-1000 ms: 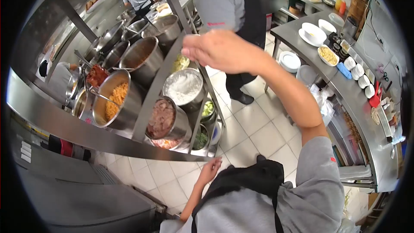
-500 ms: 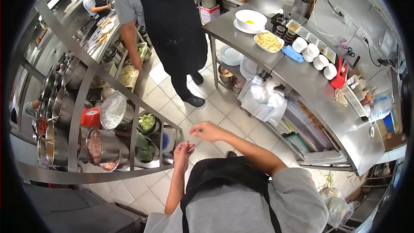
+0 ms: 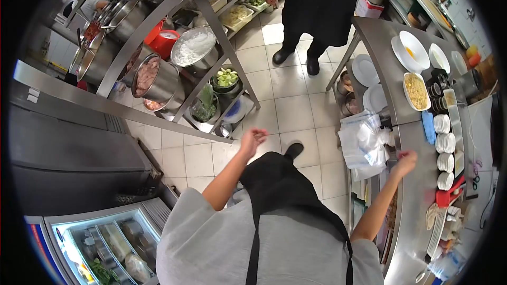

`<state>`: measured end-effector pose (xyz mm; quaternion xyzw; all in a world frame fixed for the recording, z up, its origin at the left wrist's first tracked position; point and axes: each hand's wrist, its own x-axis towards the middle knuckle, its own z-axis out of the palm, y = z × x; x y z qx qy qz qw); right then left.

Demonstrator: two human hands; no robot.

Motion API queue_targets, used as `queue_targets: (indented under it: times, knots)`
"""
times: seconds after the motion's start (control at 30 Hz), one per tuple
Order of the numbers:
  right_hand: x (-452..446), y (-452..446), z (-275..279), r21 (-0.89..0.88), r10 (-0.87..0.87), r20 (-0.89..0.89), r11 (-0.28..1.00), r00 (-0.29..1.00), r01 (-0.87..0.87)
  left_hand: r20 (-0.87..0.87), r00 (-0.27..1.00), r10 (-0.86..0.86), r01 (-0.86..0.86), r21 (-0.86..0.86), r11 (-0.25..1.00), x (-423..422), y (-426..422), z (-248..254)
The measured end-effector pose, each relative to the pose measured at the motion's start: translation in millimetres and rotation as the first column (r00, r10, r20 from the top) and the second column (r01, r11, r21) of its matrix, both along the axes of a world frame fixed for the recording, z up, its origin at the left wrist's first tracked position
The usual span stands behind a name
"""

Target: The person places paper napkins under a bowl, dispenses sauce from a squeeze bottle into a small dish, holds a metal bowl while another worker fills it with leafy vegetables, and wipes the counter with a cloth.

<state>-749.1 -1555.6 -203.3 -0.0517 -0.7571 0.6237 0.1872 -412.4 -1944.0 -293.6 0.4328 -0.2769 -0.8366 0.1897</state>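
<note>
My left hand (image 3: 254, 141) hangs over the tiled floor near the corner of the metal shelf rack, fingers loosely bent and apart, holding nothing. My right hand (image 3: 404, 163) is at the inner edge of the steel counter (image 3: 411, 200); its fingers are blurred, and whether it touches the counter I cannot tell. Clear plastic bags (image 3: 364, 142) hang just left of that hand. On the counter beyond it are a blue packet (image 3: 428, 127), stacks of small white dishes (image 3: 445, 142), a dish of yellow chopped food (image 3: 416, 92) and a white bowl (image 3: 411, 51).
A person in a black apron (image 3: 322, 8) stands ahead on the floor tiles (image 3: 290, 108). The rack (image 3: 174, 126) on the left holds pots of meat (image 3: 146, 76), white contents (image 3: 194, 46) and cut green vegetables (image 3: 227, 77). A lit glass-topped fridge (image 3: 105, 243) stands at lower left.
My view has turned. My hands, close together before, are now wide apart, the right one out by the counter. The lit fridge has come into view at lower left.
</note>
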Motion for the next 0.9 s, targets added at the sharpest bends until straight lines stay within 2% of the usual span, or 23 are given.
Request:
queue_targets:
  times: [0.03,0.07,0.1,0.17,0.3,0.37,0.43,0.5,0.53,0.63,0.67,0.7,0.73,0.8,0.87,0.9]
  knots:
    - [-6.8,13.9,6.5,-0.002,-0.111,0.041,0.994,0.993,0.112,0.043,0.993,0.107,-0.107,-0.006,0.994,-2.8,-12.7,2.1]
    - [-12.6,29.8,7.7,0.097,-0.153,0.025,0.984,0.988,0.150,0.086,0.974,0.210,-0.210,-0.017,0.978,-6.1,-22.5,3.7]
    - [-16.8,47.1,6.5,0.195,-0.194,0.005,0.962,0.981,0.190,0.103,0.962,0.252,-0.250,-0.028,0.968,-9.1,-27.2,3.4]
    - [-20.7,79.8,-18.2,0.250,-0.219,0.008,0.945,0.976,0.210,0.122,0.939,0.320,-0.316,-0.052,0.947,-26.5,-37.6,2.5]
    - [-14.9,74.5,-9.6,0.226,-0.251,-0.043,0.940,0.967,0.254,0.051,0.988,0.147,-0.146,-0.023,0.989,-84.8,-26.4,-16.9]
    - [-12.4,65.5,-5.9,0.315,-0.295,-0.012,0.906,0.955,0.284,0.002,0.998,0.059,-0.059,0.031,0.998,-117.7,-8.2,-24.6]
    - [-22.8,75.7,-32.3,0.400,-0.340,-0.100,0.847,0.935,0.350,-0.036,0.999,-0.032,0.034,0.064,0.997,-152.8,8.7,-21.2]
    - [-19.2,64.4,-20.4,0.570,-0.312,-0.262,0.713,0.913,0.407,-0.066,0.994,-0.083,0.087,0.056,0.995,-181.4,18.2,-12.1]
    - [-18.0,57.4,-13.7,0.586,-0.312,-0.265,0.699,0.913,0.409,-0.086,0.991,-0.099,0.103,0.051,0.993,-197.8,18.8,-5.2]
    - [-16.5,46.4,-0.1,0.622,-0.318,-0.238,0.676,0.918,0.395,-0.036,0.921,-0.387,0.365,-0.259,0.894,-226.3,16.6,25.6]
    - [-15.3,45.3,0.5,0.619,-0.337,-0.222,0.677,0.915,0.399,-0.005,0.780,-0.626,0.578,-0.379,0.723,-231.5,18.3,35.0]
    - [-16.3,42.8,0.9,0.613,-0.347,-0.207,0.683,0.915,0.397,0.061,0.590,-0.805,0.722,-0.486,0.493,-235.7,21.3,44.2]
    - [-16.7,42.0,0.9,0.625,-0.334,-0.213,0.675,0.918,0.391,0.161,0.377,-0.912,0.795,-0.562,0.229,-236.8,24.0,51.8]
    - [-16.5,45.2,-1.1,0.648,-0.285,-0.222,0.671,0.933,0.359,0.345,0.009,-0.938,0.757,-0.616,-0.219,-240.3,47.8,60.3]
    - [-17.1,47.2,-5.5,0.652,-0.259,-0.203,0.684,0.944,0.328,0.295,-0.256,-0.920,0.777,-0.503,-0.378,-246.5,63.5,66.9]
    - [-17.8,49.3,-9.1,0.654,-0.267,-0.192,0.682,0.944,0.326,0.332,-0.272,-0.903,0.767,-0.493,-0.412,-251.4,65.6,70.7]
